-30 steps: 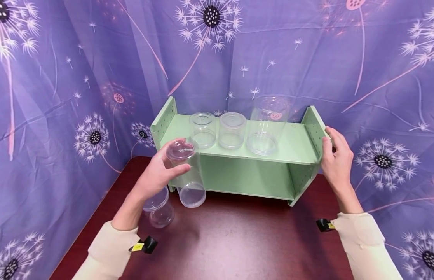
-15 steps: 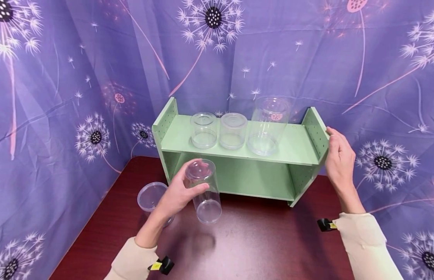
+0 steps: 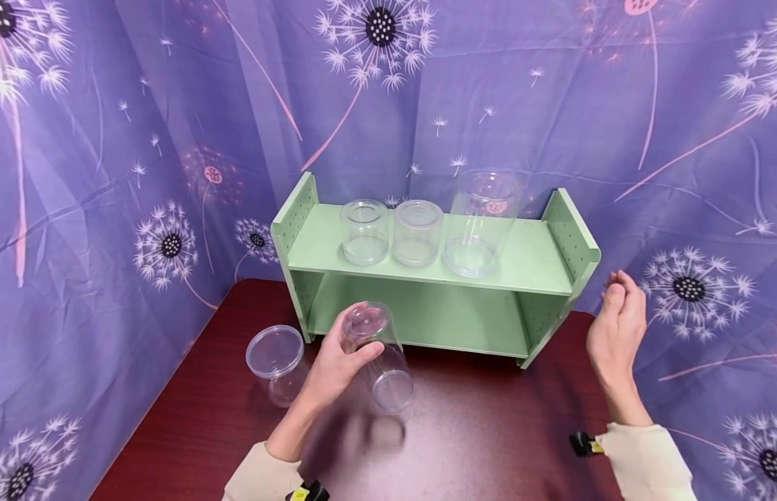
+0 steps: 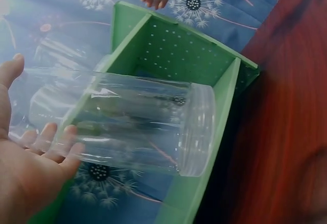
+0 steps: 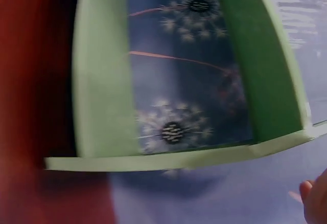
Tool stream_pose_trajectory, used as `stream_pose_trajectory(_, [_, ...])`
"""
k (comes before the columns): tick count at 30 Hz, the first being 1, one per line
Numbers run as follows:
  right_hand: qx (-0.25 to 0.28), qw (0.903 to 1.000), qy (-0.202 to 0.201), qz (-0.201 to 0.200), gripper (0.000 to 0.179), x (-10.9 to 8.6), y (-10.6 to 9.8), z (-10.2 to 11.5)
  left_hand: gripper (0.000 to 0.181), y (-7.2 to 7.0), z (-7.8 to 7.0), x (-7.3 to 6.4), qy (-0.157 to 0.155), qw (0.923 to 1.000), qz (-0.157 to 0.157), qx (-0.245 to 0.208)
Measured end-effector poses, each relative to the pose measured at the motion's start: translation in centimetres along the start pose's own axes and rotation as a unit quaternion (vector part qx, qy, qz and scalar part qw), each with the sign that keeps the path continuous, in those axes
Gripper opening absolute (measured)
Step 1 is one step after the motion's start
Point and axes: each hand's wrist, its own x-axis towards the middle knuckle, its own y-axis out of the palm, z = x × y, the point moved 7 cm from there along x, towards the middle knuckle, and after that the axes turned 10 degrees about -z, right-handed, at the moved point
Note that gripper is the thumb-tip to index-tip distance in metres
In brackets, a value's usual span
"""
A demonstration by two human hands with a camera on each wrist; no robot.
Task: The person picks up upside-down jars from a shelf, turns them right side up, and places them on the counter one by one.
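My left hand [image 3: 339, 360] grips a tall clear plastic jar [image 3: 388, 369] round its upper part. The jar is tilted above the table, in front of the shelf, and its banded end points down. In the left wrist view that band [image 4: 198, 129] lies in front of the green shelf [image 4: 168, 50]. My right hand [image 3: 616, 323] is off the shelf's right side panel, with loosely bent fingers and nothing seen in them. Only a bit of that hand [image 5: 316, 198] enters the right wrist view.
Two short clear jars [image 3: 365, 233] [image 3: 417, 233] and a larger one [image 3: 474, 243] stand on the upper board of the green shelf [image 3: 532, 268]. Another clear jar [image 3: 275, 351] stands left on the dark red table [image 3: 476, 438]. A purple dandelion curtain [image 3: 238, 104] hangs behind.
My left hand has carried the tall jar right and nearer to me, away from the shelf's left end. My right hand has let go of the right side panel and dropped slightly.
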Motion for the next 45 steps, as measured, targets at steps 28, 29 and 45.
stream_pose_trajectory(28, [0.184, 0.9508, 0.058, 0.242, 0.038, -19.7, 0.4, 0.5, 0.074, 1.9, 5.4, -1.5, -0.073, 0.9741, -0.072, -0.201])
stream_pose_trajectory(29, [0.196, 0.9458, 0.055, 0.253, 0.039, -20.2, 0.5, 0.8, 0.074, 2.0, 5.4, -1.6, -0.075, 0.9725, -0.073, -0.208])
stream_pose_trajectory(45, [0.226, 0.8876, 0.118, 0.383, 0.066, -26.2, 3.1, 1.7, 0.066, 2.5, 5.9, -1.9, -0.092, 0.9547, -0.104, -0.263])
